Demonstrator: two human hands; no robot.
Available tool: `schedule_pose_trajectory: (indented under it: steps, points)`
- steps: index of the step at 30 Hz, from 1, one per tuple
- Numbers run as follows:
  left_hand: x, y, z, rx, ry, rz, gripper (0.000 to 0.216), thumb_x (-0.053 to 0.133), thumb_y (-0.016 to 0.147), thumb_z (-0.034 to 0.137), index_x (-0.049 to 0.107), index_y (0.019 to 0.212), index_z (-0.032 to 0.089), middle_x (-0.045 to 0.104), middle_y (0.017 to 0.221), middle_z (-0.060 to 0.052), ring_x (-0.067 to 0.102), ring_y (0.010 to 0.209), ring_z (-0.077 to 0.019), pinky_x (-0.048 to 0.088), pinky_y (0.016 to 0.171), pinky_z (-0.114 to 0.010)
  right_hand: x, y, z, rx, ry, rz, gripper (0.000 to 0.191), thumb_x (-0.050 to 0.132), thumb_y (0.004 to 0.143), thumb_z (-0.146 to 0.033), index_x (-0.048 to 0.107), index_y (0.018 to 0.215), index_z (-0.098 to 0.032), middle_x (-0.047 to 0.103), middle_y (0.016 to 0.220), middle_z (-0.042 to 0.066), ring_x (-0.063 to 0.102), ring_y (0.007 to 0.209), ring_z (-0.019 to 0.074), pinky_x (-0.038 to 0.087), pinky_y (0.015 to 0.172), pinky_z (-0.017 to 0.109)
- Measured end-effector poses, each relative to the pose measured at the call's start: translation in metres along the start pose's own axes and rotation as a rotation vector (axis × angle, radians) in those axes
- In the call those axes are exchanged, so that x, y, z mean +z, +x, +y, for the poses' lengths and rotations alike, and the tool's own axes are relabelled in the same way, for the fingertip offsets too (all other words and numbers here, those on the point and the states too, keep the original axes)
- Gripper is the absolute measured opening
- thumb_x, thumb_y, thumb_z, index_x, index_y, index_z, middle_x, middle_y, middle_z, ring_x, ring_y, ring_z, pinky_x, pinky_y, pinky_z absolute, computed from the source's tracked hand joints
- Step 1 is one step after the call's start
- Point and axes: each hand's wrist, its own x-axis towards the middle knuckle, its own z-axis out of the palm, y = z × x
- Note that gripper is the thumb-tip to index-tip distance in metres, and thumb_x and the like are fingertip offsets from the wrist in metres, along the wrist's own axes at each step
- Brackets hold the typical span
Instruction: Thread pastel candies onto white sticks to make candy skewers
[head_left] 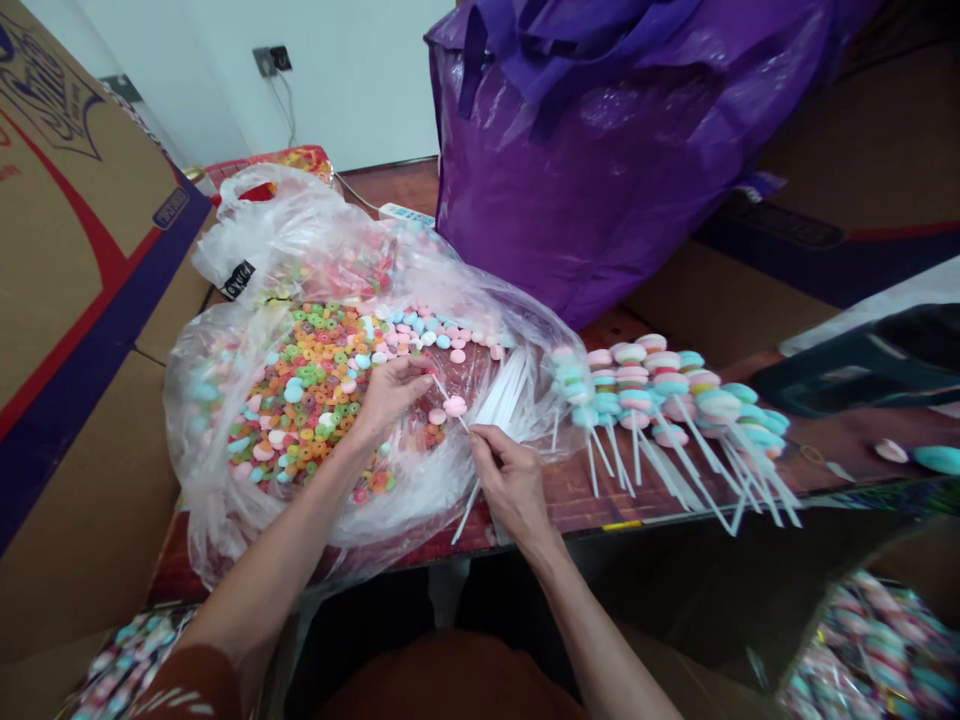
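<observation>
My right hand (514,485) pinches a thin white stick (463,424) near its lower end. A pink marshmallow (454,406) is threaded on this stick, which leans up to the left. At its upper tip, the fingers of my left hand (396,395) are closed in a pinch on what looks like a small reddish candy, mostly hidden. Below both hands lies an opened clear plastic bag (217,520) with many coloured gummy rings (307,400) and pink, blue and white marshmallows (409,325). Loose white sticks (504,390) lie inside the bag, right of my hands.
Finished-looking marshmallow skewers (675,390) are piled on the wooden table (562,490) at right. A purple bag (585,160) stands behind, a cardboard box (90,250) at left. A dark green object (862,360) lies far right. Wrapped candies (877,650) sit lower right.
</observation>
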Motion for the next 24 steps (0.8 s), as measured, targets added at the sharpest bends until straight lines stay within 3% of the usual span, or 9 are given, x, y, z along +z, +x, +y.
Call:
schedule_pose_trajectory:
  steps: [10, 14, 20, 24]
  points:
    - [0.001, 0.0, -0.005, 0.028, 0.083, 0.007, 0.021, 0.076, 0.068, 0.021, 0.071, 0.087, 0.015, 0.07, 0.079, -0.001, 0.062, 0.071, -0.0118, 0.048, 0.07, -0.024, 0.0, -0.001, 0.001, 0.042, -0.03, -0.011, 0.028, 0.05, 0.092, -0.03, 0.074, 0.09, -0.015, 0.057, 0.061, -0.003, 0.05, 0.053, 0.0105, 0.039, 0.055, 0.02]
    - [0.005, -0.002, -0.009, 0.041, 0.111, -0.009, 0.017, 0.073, 0.076, 0.029, 0.07, 0.084, 0.015, 0.069, 0.076, -0.001, 0.062, 0.07, -0.0114, 0.048, 0.066, -0.022, 0.001, -0.001, 0.002, 0.037, -0.024, 0.0, 0.027, 0.05, 0.093, -0.03, 0.073, 0.09, -0.016, 0.06, 0.063, -0.002, 0.052, 0.055, 0.0113, 0.041, 0.056, 0.02]
    - [0.02, -0.011, -0.015, -0.168, -0.137, 0.067, 0.042, 0.083, 0.068, 0.036, 0.052, 0.092, 0.02, 0.07, 0.082, -0.001, 0.068, 0.074, -0.0135, 0.052, 0.066, -0.024, 0.001, -0.001, 0.0, -0.014, -0.041, 0.012, 0.025, 0.05, 0.094, -0.029, 0.072, 0.091, -0.018, 0.062, 0.065, -0.002, 0.053, 0.055, 0.0117, 0.042, 0.057, 0.021]
    - [0.031, -0.022, -0.016, -0.297, -0.187, 0.021, 0.045, 0.084, 0.069, 0.033, 0.049, 0.096, 0.02, 0.072, 0.086, -0.004, 0.07, 0.078, -0.0136, 0.053, 0.07, -0.024, 0.001, -0.003, 0.001, -0.031, -0.099, 0.043, 0.024, 0.049, 0.096, -0.028, 0.07, 0.088, -0.018, 0.059, 0.064, -0.002, 0.052, 0.055, 0.0111, 0.04, 0.058, 0.022]
